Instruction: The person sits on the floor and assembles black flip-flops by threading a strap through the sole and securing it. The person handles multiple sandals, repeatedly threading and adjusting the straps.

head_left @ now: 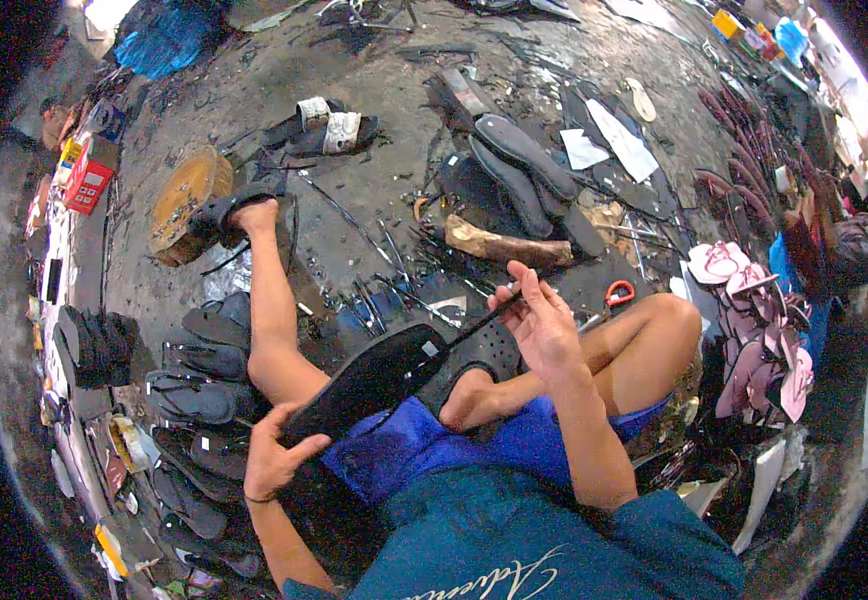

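Across my lap lies a black sandal sole [364, 382], tilted, with a small white label near its far end. My left hand [279, 458] grips the sole's near end, thumb on top. From the far end a thin black strap [476, 326] stretches up to the right. My right hand [546, 325] pinches the strap's end between thumb and fingers, above my bent right leg. How the strap joins the sole cannot be made out.
Black sandals [199, 395] are stacked on my left, pink sandals [744, 330] on my right. Ahead lie a round wood block [189, 205], a wooden piece [506, 243], dark soles [524, 155], white-strapped sandals [342, 132], scattered tools [374, 300] and a red-handled tool [619, 292].
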A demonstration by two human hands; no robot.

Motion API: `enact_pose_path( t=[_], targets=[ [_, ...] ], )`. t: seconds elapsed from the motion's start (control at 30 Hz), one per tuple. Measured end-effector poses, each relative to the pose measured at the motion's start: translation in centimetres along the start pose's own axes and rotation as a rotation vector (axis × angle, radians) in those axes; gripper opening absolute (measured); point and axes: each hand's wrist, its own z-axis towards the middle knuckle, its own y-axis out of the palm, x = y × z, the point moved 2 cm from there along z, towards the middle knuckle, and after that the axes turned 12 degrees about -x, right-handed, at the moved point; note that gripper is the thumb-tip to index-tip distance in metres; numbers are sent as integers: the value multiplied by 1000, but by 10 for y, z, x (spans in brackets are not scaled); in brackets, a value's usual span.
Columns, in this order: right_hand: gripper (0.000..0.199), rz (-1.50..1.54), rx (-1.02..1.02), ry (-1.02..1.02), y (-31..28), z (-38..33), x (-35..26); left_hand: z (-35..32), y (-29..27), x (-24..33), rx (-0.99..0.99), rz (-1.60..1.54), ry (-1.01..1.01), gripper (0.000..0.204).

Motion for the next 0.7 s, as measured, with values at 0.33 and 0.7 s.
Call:
enact_pose_path(
  t=[0.33, 0.7],
  targets=[
    [15, -1246, -597, -162, 76, -59, 43, 12, 78, 17, 360, -435, 25, 36],
    [19, -1482, -626, -125, 78, -70, 31, 13, 79, 46, 122, -116, 264, 39]
  ],
)
